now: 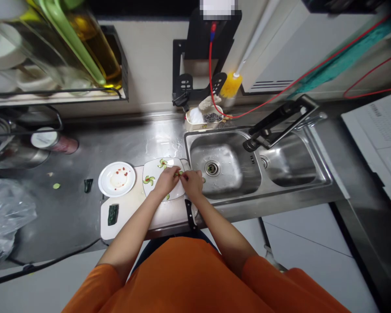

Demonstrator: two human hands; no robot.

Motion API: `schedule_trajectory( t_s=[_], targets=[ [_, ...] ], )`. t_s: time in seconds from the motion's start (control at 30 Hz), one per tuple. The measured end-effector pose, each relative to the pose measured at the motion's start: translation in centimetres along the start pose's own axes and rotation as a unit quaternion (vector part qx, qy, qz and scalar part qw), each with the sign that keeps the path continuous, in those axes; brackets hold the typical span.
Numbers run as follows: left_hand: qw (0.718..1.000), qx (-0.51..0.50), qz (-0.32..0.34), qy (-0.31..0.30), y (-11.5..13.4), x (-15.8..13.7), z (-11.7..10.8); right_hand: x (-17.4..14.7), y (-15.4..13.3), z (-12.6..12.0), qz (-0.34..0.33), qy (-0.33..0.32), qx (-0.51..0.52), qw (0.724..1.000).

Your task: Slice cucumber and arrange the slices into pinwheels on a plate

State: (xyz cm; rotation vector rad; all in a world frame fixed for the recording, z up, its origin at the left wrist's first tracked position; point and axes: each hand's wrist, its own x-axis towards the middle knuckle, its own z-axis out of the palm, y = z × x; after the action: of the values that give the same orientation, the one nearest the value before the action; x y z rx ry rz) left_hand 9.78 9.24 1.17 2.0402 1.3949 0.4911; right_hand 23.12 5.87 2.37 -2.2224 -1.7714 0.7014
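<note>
A square white plate (156,181) sits on a white cutting board (133,204), with thin green cucumber slices (148,180) fanned in pinwheels around small red bits. Over the plate's right side, my left hand (167,180) has its fingers closed on a small cucumber slice (179,173). Touching the same spot, my right hand (193,181) is pinched at the fingertips; what lies between them is too small to make out. A black-handled knife (190,215) rests below my right hand. To the left, a round white plate (117,179) carries red scraps, above a dark cucumber chunk (113,214).
A double steel sink (224,165) with a black tap (267,130) adjoins the board on the right. Left on the counter are another cucumber piece (88,185), a jar (54,141) and a plastic bag (9,217). A bottle shelf (84,96) overhangs the back left.
</note>
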Motion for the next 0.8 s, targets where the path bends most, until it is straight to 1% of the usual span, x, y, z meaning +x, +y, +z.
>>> schedule_trajectory(
  t_s=[0.23, 0.4, 0.63, 0.8],
  targets=[
    [0.999, 0.015, 0.015, 0.027, -0.3, -0.3, 0.1, 0.0, -0.1, -0.1, 0.0, 0.003, 0.005, 1.0],
    [0.999, 0.007, 0.03, 0.039, -0.5, -0.6, 0.1, -0.1, 0.0, -0.1, -0.001, 0.006, 0.01, 1.0],
    [0.999, -0.003, 0.012, 0.033, -0.2, -0.9, -0.2, -0.2, 0.2, -0.2, -0.004, 0.014, 0.017, 1.0],
    [0.998, -0.014, -0.013, 0.053, 0.3, -1.5, -0.9, -0.6, 0.2, -0.7, -0.014, 0.02, 0.021, 0.999]
  ],
)
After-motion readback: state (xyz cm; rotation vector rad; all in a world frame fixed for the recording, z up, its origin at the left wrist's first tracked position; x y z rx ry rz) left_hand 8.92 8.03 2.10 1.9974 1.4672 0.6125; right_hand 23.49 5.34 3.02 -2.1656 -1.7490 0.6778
